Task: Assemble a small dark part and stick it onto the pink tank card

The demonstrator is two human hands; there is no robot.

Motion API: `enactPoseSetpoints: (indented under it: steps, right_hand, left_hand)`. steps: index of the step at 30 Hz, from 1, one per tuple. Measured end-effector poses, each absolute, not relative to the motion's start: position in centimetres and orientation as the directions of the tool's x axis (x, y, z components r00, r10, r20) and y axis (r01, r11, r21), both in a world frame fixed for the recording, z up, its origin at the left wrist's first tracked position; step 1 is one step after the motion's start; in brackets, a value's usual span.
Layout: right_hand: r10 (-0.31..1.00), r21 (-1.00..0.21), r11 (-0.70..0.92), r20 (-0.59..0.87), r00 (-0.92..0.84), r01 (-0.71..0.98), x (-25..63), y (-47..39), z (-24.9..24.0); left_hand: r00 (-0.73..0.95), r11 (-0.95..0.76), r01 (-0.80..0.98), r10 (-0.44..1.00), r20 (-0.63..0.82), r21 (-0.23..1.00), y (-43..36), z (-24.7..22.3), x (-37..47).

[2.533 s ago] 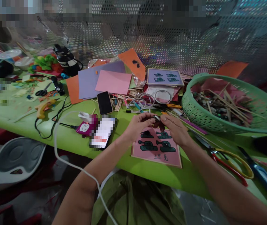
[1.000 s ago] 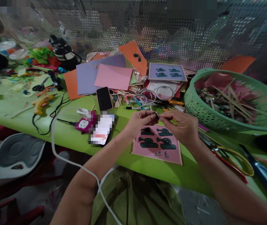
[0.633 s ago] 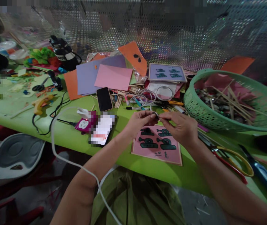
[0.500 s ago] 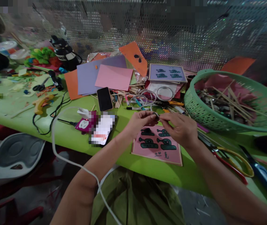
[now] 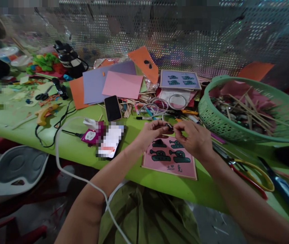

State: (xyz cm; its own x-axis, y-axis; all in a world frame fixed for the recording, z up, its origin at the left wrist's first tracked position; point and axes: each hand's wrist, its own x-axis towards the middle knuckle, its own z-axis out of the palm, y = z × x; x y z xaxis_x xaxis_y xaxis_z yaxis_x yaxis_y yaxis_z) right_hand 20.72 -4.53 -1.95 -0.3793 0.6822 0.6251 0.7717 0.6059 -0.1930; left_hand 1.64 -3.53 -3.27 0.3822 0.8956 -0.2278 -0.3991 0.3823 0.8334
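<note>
My left hand (image 5: 153, 133) pinches a small dark piece (image 5: 169, 126) between thumb and fingers, above the upper edge of a pink card (image 5: 169, 163). Close against the piece on its right side, my right hand (image 5: 193, 137) has its thumb and forefinger pressed together; whatever is between them is too small to name. The pink card lies on the green table (image 5: 134, 171), with dark green tank shapes and two written characters on it. Part of its top is hidden under my hands.
Behind my hands lie metal rings (image 5: 148, 110), sticks and pens. A green basket (image 5: 235, 134) of sticks stands at right, above yellow-handled scissors (image 5: 258, 173). Two phones, a pink power socket (image 5: 90, 135) and a yellow glue gun (image 5: 44, 114) lie left.
My right hand has drawn slightly back and its fingers have curled in more. The dark piece in my left hand has turned and shows more between the hands.
</note>
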Motion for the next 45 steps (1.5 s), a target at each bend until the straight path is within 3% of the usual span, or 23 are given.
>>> enactPoseSetpoints:
  steps: [9, 18, 26, 28, 30, 33, 35, 40, 45]
  right_hand:
    - [0.726, -0.346, 0.582, 0.629, -0.279, 0.736, 21.1, -4.5, -1.8]
    - [0.769, -0.384, 0.467, 0.62, -0.152, 0.796, 23.3, -2.5, -2.3]
    - [0.832, -0.281, 0.4, 0.51, -0.218, 0.872, 26.8, -0.9, -3.2]
    - [0.848, -0.355, 0.408, 0.489, -0.205, 0.841, 26.7, -1.0, -2.9]
    - [0.883, -0.509, 0.403, 0.434, -0.178, 0.76, 26.0, -1.4, -2.3]
    - [0.936, -0.755, 0.351, 0.304, -0.179, 0.554, 24.5, -2.1, -1.3]
    - [0.95, -0.849, 0.301, 0.227, -0.215, 0.434, 23.5, -2.5, -0.9]
    - [0.962, -0.917, 0.207, 0.127, -0.243, 0.342, 22.3, -3.1, -0.7]
    - [0.965, -0.929, 0.189, 0.114, -0.237, 0.319, 22.2, -3.1, -0.8]
  left_hand:
    - [0.407, 0.385, -0.415, 0.889, -0.21, 0.824, -3.5, -3.3, 1.6]
    - [0.403, 0.391, -0.367, 0.885, -0.234, 0.844, -3.7, -2.9, 1.4]
    - [0.39, 0.398, -0.36, 0.886, -0.252, 0.844, -3.5, -3.0, 1.5]
    - [0.395, 0.397, -0.342, 0.883, -0.253, 0.851, -3.5, -2.8, 1.5]
    - [0.4, 0.391, -0.334, 0.883, -0.246, 0.858, -3.6, -2.7, 1.5]
    - [0.405, 0.373, -0.324, 0.885, -0.228, 0.869, -3.6, -2.7, 1.6]
    - [0.408, 0.358, -0.322, 0.888, -0.212, 0.877, -3.6, -2.8, 1.6]
    - [0.428, 0.338, -0.322, 0.885, -0.182, 0.885, -3.6, -3.1, 1.8]
    - [0.448, 0.341, -0.305, 0.875, -0.182, 0.889, -3.7, -3.2, 1.8]
